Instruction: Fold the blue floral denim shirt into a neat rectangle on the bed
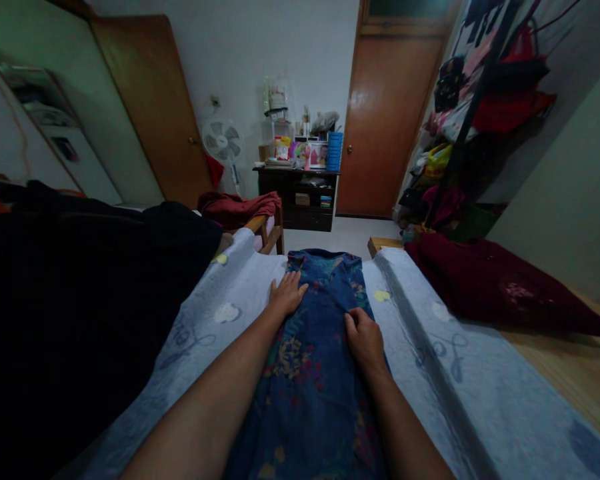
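A blue garment with a floral print (320,347) lies lengthwise over the light patterned bedding (250,293), its dark-edged end pointing away from me. My left hand (287,293) rests flat on the garment's left side near that far end, fingers spread. On the right side, a little nearer to me, my right hand (365,333) has its fingers curled together at the cloth; whether fabric is pinched between them is too small to make out.
Black cloth (90,300) is heaped at the left. A dark red folded item (505,287) lies on the right. Beyond the bed stand a wooden chair (275,233) with red cloth, a dark cabinet (300,217) and a fan (223,141).
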Action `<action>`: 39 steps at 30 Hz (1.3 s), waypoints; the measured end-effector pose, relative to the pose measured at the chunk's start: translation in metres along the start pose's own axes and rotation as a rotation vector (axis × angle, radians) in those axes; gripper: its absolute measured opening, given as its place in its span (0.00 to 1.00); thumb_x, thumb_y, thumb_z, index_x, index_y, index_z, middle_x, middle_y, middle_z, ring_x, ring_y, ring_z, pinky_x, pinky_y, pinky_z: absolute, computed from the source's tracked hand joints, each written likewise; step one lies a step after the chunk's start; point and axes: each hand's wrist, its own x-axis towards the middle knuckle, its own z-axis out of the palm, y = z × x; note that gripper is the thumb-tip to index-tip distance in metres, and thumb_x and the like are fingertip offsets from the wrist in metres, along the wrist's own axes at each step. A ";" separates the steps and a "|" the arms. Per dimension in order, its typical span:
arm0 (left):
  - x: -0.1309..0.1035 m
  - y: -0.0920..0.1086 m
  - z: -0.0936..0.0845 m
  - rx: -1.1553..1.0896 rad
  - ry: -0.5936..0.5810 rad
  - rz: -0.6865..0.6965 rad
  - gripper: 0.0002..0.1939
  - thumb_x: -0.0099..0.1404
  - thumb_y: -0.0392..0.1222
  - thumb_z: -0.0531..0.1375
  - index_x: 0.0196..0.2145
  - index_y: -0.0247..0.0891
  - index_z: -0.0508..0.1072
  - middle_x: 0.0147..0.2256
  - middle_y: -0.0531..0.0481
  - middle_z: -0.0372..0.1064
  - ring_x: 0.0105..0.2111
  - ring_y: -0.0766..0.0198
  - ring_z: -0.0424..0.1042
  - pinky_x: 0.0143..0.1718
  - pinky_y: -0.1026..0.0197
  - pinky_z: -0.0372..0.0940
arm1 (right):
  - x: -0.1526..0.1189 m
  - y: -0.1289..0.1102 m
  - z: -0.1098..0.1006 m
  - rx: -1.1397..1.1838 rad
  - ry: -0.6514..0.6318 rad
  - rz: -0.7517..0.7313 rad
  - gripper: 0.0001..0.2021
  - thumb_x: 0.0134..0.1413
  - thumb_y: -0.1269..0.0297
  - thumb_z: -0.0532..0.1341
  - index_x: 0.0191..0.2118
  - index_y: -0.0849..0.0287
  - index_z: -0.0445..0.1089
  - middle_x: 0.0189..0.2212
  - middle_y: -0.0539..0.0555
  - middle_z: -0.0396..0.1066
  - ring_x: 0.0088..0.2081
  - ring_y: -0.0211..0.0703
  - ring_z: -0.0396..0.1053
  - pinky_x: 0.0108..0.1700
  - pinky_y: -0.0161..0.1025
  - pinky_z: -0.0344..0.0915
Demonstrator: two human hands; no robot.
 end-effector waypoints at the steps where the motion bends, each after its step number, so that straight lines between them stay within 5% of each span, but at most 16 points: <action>1: 0.005 -0.002 0.000 0.001 0.011 0.000 0.31 0.72 0.56 0.40 0.68 0.42 0.49 0.68 0.43 0.46 0.68 0.51 0.44 0.64 0.35 0.40 | 0.000 0.000 0.000 0.004 0.001 -0.001 0.13 0.62 0.59 0.52 0.39 0.55 0.71 0.32 0.52 0.76 0.36 0.44 0.73 0.37 0.35 0.59; 7: 0.034 -0.012 -0.001 0.037 0.076 0.013 0.26 0.71 0.56 0.45 0.61 0.45 0.62 0.64 0.44 0.56 0.66 0.44 0.46 0.62 0.30 0.35 | 0.001 0.001 0.000 0.025 0.003 -0.008 0.13 0.61 0.58 0.52 0.38 0.55 0.72 0.33 0.53 0.76 0.36 0.45 0.73 0.38 0.35 0.60; 13: 0.065 -0.010 -0.009 -0.063 0.132 0.183 0.19 0.67 0.36 0.51 0.54 0.38 0.70 0.56 0.43 0.67 0.57 0.56 0.63 0.61 0.55 0.54 | 0.001 0.002 0.001 0.048 -0.003 -0.005 0.14 0.62 0.60 0.49 0.39 0.55 0.72 0.32 0.53 0.76 0.37 0.44 0.73 0.39 0.35 0.61; 17: 0.083 -0.009 -0.006 -0.098 0.126 0.183 0.24 0.65 0.33 0.52 0.58 0.34 0.65 0.56 0.41 0.67 0.56 0.58 0.65 0.59 0.60 0.57 | 0.001 0.003 0.002 0.043 0.000 -0.002 0.15 0.63 0.60 0.48 0.37 0.55 0.72 0.32 0.53 0.76 0.36 0.44 0.73 0.39 0.35 0.60; 27: 0.077 -0.015 0.009 -0.086 0.123 0.123 0.24 0.71 0.43 0.47 0.63 0.40 0.58 0.62 0.43 0.59 0.61 0.57 0.58 0.62 0.55 0.53 | 0.001 0.002 0.000 0.109 0.015 0.032 0.16 0.60 0.61 0.49 0.46 0.56 0.71 0.30 0.52 0.76 0.33 0.45 0.73 0.36 0.36 0.61; 32: 0.068 -0.008 0.010 0.003 0.151 0.100 0.28 0.70 0.48 0.48 0.65 0.37 0.54 0.64 0.39 0.54 0.64 0.51 0.54 0.64 0.43 0.45 | 0.000 0.001 -0.001 0.122 0.012 0.032 0.17 0.60 0.61 0.49 0.46 0.56 0.72 0.30 0.52 0.76 0.34 0.45 0.74 0.38 0.36 0.62; 39: 0.074 -0.008 0.011 0.029 0.057 0.046 0.31 0.70 0.54 0.45 0.67 0.41 0.50 0.69 0.41 0.39 0.68 0.50 0.43 0.64 0.37 0.41 | 0.000 0.000 -0.001 0.082 0.009 0.031 0.16 0.60 0.63 0.50 0.46 0.57 0.73 0.34 0.54 0.77 0.37 0.45 0.74 0.40 0.36 0.63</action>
